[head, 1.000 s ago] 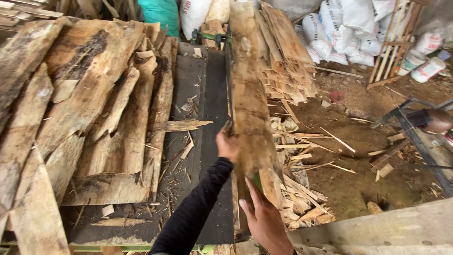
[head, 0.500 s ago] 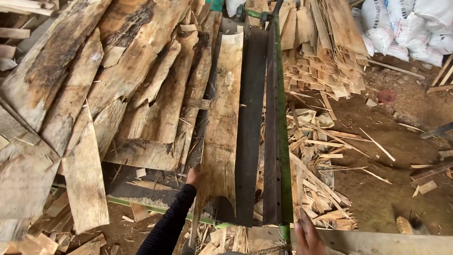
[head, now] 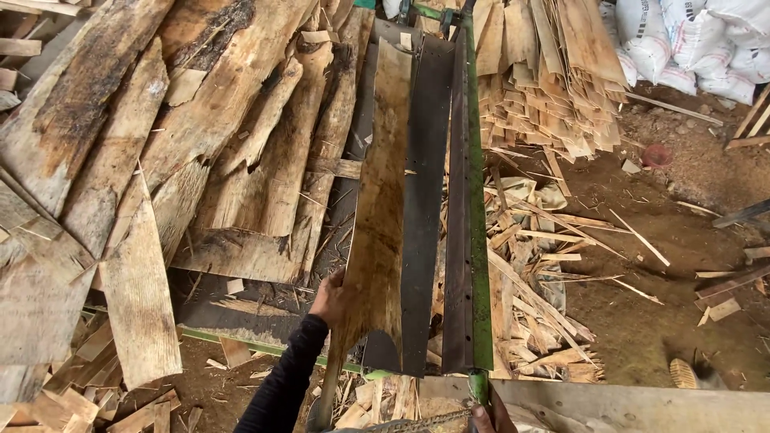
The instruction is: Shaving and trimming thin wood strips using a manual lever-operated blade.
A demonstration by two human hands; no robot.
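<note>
A long, rough wooden slab (head: 381,216) lies lengthwise on a dark metal bed (head: 427,200), its near end hanging over the bed's front. My left hand (head: 329,298), in a black sleeve, grips the slab's left edge near that end. Along the right side of the bed runs a green rail (head: 476,208). Only a small part of my right hand (head: 489,418) shows at the bottom edge, right by the rail's near end. Its fingers are mostly cut off by the frame.
Bark-edged slabs (head: 120,120) are heaped to the left. Thin offcuts (head: 545,72) and splinters (head: 529,297) are piled right of the rail on bare earth. White sacks (head: 690,40) stand at the top right. A pale plank (head: 642,405) crosses the bottom right.
The slab has shifted from the right side of the bed to its left. My right hand came off the slab and dropped to the bottom edge; my left hand kept its grip.
</note>
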